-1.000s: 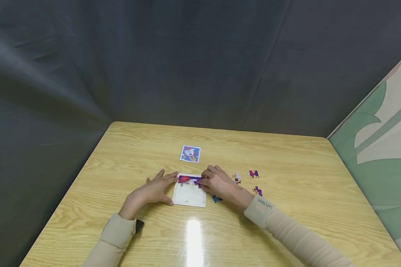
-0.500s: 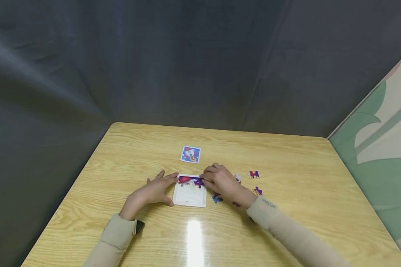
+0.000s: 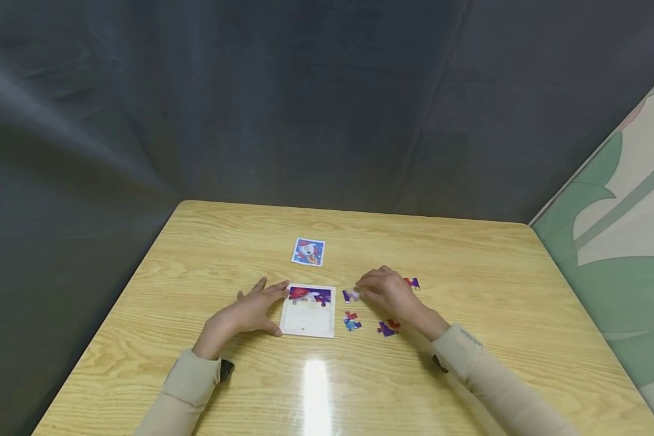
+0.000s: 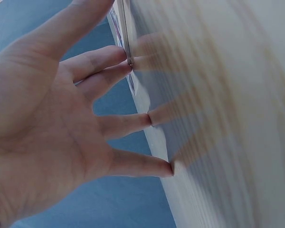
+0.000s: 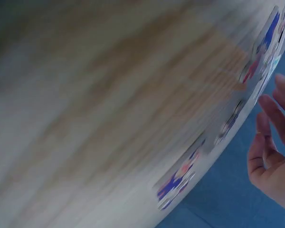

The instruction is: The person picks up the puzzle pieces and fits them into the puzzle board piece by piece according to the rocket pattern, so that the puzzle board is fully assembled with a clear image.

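A white puzzle tray (image 3: 307, 322) lies flat on the table, with joined red, white and purple pieces (image 3: 309, 295) along its far side. My left hand (image 3: 253, 312) spreads its fingers at the tray's left edge; in the left wrist view its fingertips (image 4: 167, 167) touch down on the tabletop and tray side. Right of the tray, my right hand (image 3: 396, 295) is low over the loose pieces, its fingertips right beside a purple and white puzzle piece (image 3: 350, 295). The right wrist view shows that hand (image 5: 275, 147) with loosely bent fingers and nothing visible between them.
A blue and white puzzle piece (image 3: 352, 321) lies by the tray's right edge. Farther right are a purple and red piece (image 3: 389, 328) and a piece partly behind the right hand (image 3: 412, 283). A small picture card (image 3: 308, 252) lies beyond the tray.
My right hand has left the tray's top right corner and moved right over the loose pieces. A purple piece now sits in that corner of the tray. The left hand stays put.
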Demonstrator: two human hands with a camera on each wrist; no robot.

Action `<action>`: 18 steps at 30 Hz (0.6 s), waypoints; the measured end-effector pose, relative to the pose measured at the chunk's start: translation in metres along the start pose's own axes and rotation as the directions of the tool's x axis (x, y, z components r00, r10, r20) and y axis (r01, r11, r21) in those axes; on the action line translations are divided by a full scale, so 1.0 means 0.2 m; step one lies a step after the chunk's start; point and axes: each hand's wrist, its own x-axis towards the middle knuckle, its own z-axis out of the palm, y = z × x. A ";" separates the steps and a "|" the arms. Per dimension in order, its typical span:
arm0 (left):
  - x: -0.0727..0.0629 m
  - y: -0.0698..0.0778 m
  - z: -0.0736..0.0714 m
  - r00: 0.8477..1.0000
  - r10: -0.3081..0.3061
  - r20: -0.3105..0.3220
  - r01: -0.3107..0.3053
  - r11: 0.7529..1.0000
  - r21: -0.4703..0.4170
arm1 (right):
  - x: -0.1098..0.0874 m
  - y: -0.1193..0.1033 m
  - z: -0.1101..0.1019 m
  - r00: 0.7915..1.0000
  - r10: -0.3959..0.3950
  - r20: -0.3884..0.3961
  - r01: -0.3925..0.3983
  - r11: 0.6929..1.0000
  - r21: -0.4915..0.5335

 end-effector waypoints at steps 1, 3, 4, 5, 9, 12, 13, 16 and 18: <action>0.00 0.00 0.00 1.000 0.000 0.000 0.000 1.000 0.001 | 0.00 0.00 0.00 1.000 0.007 0.028 -0.007 1.000 0.010; 0.00 0.00 0.00 1.000 0.000 0.000 0.000 1.000 0.002 | -0.01 0.00 0.01 0.997 0.019 0.080 -0.020 1.000 0.018; 0.00 0.00 0.00 1.000 -0.004 0.003 0.004 1.000 0.001 | -0.01 -0.01 0.02 0.995 0.025 0.102 -0.026 1.000 0.015; 0.00 0.00 0.01 1.000 -0.003 0.003 0.003 1.000 0.000 | -0.01 -0.01 0.02 0.993 0.029 0.118 -0.031 0.999 0.015; 0.00 -0.01 0.01 1.000 -0.004 0.006 0.004 1.000 -0.007 | 0.00 -0.02 0.04 0.990 0.010 0.137 -0.009 1.000 -0.005; 0.00 -0.01 0.01 1.000 -0.004 0.010 0.005 1.000 -0.009 | 0.01 -0.02 0.05 0.991 -0.051 0.122 0.055 0.998 -0.033; 0.00 -0.01 0.01 1.000 -0.002 0.008 0.002 1.000 -0.007 | 0.02 -0.01 0.05 0.990 -0.074 0.116 0.080 0.996 -0.043; 0.00 -0.01 0.00 1.000 -0.001 0.007 0.001 1.000 -0.004 | 0.02 -0.01 0.05 0.986 -0.136 0.100 0.144 0.987 -0.075; 0.00 -0.02 0.00 1.000 -0.002 0.004 0.002 1.000 -0.006 | 0.03 0.00 0.06 0.982 -0.162 0.097 0.170 0.981 -0.090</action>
